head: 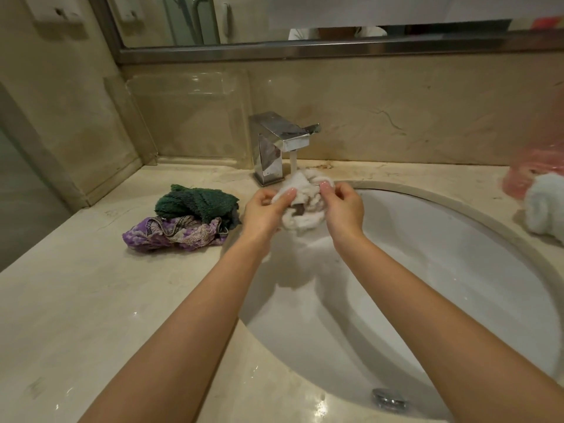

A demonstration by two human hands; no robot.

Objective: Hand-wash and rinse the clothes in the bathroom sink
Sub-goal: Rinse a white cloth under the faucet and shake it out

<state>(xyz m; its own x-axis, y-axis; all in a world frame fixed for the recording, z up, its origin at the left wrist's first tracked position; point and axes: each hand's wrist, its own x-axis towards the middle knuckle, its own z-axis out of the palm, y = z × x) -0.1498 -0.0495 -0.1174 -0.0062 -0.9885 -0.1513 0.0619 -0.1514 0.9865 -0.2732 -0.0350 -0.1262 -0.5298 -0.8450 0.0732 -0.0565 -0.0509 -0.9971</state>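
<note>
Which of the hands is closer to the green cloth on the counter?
Left. The left hand grips the white cloth just right of the green cloth; the right hand grips the white cloth's far side, over the sink.

A metal-framed mirror runs along the top of the frame above a beige marble backsplash. A clear acrylic panel leans in the corner at centre left. At the right edge, a pink plastic bag lies on the marble countertop.
</note>
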